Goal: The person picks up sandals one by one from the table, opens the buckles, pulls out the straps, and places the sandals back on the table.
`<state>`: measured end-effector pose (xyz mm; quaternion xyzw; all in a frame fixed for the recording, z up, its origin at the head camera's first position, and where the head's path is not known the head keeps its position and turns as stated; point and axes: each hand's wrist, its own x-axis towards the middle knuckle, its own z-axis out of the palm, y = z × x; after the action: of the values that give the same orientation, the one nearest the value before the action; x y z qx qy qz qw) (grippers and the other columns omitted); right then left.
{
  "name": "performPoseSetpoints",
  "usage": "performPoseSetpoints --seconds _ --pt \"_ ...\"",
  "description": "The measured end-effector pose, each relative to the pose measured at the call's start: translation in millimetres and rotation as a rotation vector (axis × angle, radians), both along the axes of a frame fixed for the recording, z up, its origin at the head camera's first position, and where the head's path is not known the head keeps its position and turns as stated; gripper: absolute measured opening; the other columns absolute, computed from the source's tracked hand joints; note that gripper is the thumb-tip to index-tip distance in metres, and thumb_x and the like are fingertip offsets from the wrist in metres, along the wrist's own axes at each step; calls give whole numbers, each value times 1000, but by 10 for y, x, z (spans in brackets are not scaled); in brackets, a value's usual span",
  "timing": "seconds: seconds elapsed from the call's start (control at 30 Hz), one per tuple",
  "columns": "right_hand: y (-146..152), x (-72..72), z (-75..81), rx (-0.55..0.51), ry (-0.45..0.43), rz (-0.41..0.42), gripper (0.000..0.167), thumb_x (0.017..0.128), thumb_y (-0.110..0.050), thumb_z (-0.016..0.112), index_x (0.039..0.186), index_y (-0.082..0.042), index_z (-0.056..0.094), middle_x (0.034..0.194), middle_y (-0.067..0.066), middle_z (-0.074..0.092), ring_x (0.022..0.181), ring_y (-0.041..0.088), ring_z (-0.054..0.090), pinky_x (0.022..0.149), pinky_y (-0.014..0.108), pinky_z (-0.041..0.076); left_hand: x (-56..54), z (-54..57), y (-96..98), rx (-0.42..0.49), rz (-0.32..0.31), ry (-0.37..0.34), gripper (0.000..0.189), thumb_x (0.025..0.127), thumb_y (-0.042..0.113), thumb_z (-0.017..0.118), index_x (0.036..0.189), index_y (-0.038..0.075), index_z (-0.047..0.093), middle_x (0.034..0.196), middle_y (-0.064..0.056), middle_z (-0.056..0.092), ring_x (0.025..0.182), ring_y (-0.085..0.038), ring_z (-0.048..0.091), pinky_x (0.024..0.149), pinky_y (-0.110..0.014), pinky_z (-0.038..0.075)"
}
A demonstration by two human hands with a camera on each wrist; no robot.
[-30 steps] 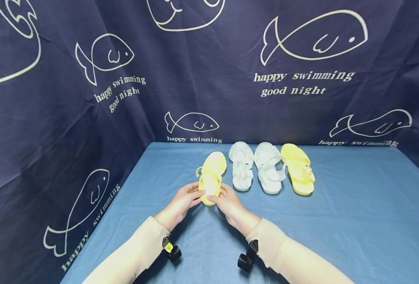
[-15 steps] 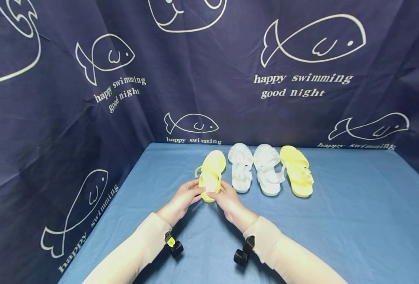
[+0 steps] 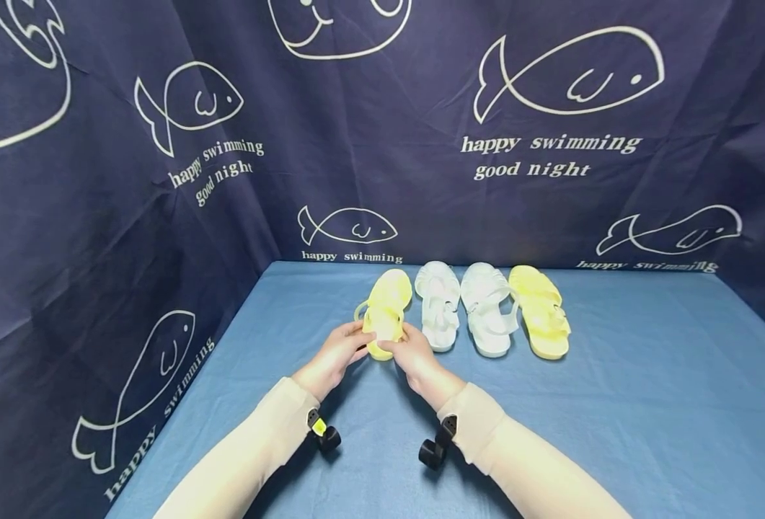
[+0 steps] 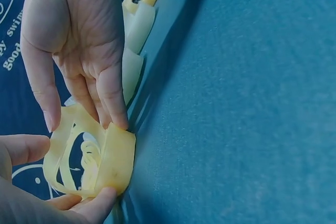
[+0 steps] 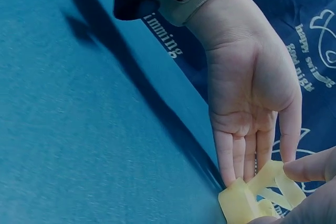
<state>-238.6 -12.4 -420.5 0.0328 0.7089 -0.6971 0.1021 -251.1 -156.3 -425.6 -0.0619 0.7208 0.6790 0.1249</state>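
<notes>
A yellow sandal (image 3: 388, 292) points toe-away at the left end of a row of sandals. My left hand (image 3: 338, 355) grips its heel end from the left, while my right hand (image 3: 419, 358) holds the same end from the right. Both thumbs lie over the heel, close to each other. From the left wrist view, the heel of the sandal (image 4: 118, 156) sits low beside the blue cloth, with the right hand's fingertips at its far side. In the right wrist view the left hand (image 5: 315, 182) shows at the lower right corner.
To the right stand a white sandal (image 3: 439, 306), a second white sandal (image 3: 486, 303) with its strap loose, and another yellow sandal (image 3: 541, 313). Blue cloth (image 3: 635, 404) covers the table. A dark fish-print curtain (image 3: 382, 144) rises behind its back edge.
Both hands have moved the yellow sandal a little farther away toward the back of the table, bringing its heel about level with the other sandals' heels. Those other sandals stay in place.
</notes>
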Motion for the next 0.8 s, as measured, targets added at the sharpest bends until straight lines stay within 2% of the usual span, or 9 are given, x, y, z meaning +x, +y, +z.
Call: performPoseSetpoints --seconds 0.3,0.8 --pt "1 -101 6 -24 -16 -44 65 88 0 62 145 10 31 146 28 41 135 37 41 113 46 35 -97 13 61 6 26 8 57 96 13 58 146 -3 35 144 -22 45 133 -33 45 109 -42 42" --pt "-48 -229 -23 -40 -31 -120 57 89 1 62 141 8 40 143 24 46 131 34 46 110 45 39 -286 6 120 25 61 0 52 94 8 58 142 -5 42 143 -21 48 130 -31 50 109 -41 42"
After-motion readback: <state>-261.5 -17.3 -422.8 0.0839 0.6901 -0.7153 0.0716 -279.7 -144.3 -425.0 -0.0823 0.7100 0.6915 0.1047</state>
